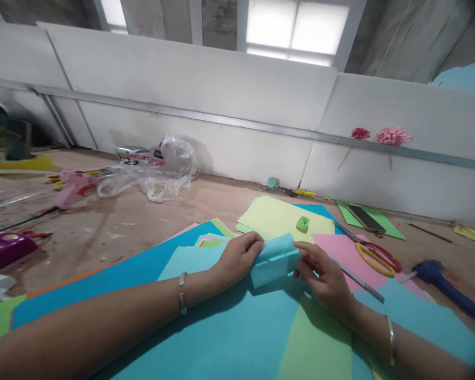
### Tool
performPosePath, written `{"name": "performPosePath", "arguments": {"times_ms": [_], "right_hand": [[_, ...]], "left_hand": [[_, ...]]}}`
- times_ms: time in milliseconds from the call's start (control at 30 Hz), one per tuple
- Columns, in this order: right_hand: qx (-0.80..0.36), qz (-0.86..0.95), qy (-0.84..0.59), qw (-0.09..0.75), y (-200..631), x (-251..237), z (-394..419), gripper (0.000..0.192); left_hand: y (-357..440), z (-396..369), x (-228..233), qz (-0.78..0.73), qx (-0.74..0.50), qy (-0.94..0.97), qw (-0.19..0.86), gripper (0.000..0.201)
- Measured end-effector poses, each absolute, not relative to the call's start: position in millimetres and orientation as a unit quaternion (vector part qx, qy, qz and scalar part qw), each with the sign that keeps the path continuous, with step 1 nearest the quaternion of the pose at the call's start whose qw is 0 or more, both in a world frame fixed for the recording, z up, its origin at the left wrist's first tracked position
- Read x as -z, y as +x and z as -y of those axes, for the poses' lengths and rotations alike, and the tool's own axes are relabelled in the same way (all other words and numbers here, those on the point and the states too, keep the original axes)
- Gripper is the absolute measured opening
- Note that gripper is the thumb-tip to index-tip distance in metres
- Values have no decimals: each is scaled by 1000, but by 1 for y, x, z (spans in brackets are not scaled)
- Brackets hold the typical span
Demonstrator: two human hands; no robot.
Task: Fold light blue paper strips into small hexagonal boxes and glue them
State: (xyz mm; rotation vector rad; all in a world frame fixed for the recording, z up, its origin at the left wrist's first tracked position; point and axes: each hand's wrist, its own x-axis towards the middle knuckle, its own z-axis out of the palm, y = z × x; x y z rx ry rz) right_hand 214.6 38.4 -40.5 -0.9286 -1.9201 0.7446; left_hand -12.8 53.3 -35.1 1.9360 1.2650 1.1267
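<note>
Blue paper sheets point(229, 338) lie nearest; left hand point(237, 258) and right hand point(322, 277) both pinch a folded light-blue paper point(275, 258), scissors point(374, 256) just right.

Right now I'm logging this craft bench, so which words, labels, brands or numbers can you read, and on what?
None can be read.
The packet inside the clear plastic bag carries red and dark print, too blurred to make out.
The coloured paper sheets and the scissors show no writing.
</note>
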Motion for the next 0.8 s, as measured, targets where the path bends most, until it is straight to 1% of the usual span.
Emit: {"name": "performPosePath", "arguments": {"times_ms": [133,233,333,433,533,600,633,667,733,800], "right_hand": [[-152,853,-337,368,216,39,-37,28],[-71,865,-321,380,216,38,-38,21],[24,870,-304,388,215,38,-37,20],[107,907,-244,328,215,38,-35,26],[130,944,-180,244,214,39,-31,20],[133,951,-170,223,213,40,-29,17],[132,951,-173,221,212,40,-27,19],[130,948,-185,223,211,40,-26,22],[139,940,-215,226,209,39,-22,27],[184,930,-232,218,207,36,-18,26]], "left_hand": [[-15,-61,43,-468,-451,705,285,19],[-17,-63,45,-438,-449,738,248,23],[-18,-63,46,-450,-381,778,216,31],[-17,-60,43,-499,-312,784,197,34],[-16,-53,37,-506,-264,814,113,26],[-15,-47,32,-498,-238,832,59,19],[-14,-44,30,-495,-227,838,43,21],[-14,-41,28,-491,-215,844,33,28],[-13,-37,27,-480,-185,857,27,48],[-12,-35,27,-471,-151,869,26,64]]}}
